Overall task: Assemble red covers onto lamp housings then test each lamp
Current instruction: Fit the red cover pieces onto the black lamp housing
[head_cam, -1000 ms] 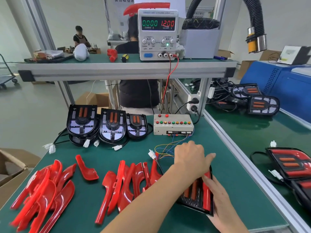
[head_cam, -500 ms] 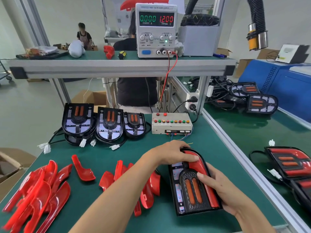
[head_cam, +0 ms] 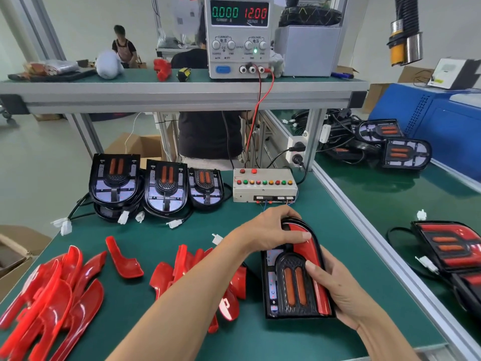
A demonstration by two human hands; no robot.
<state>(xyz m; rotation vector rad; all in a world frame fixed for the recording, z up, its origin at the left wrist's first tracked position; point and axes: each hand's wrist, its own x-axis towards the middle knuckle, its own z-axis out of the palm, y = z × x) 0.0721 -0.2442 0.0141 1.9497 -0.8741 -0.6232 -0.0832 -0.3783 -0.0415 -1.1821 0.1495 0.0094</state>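
Red cover [head_cam: 302, 237] half-seated on lamp housing [head_cam: 294, 285], near bench front edge; left hand [head_cam: 276, 230] grips its top, right hand [head_cam: 335, 285] grips housing. Recommend even pressure along the rim.

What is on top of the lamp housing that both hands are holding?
A red cover lies along the top and right side of the lamp housing. The left hand presses its top; the right hand grips the right edge, hiding part of the cover.

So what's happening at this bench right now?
A person is fitting a red cover onto a black lamp housing on the green bench. The left hand presses the cover at the housing's curved top; the right hand grips its right side. The housing's left half is bare. Loose covers lie left.
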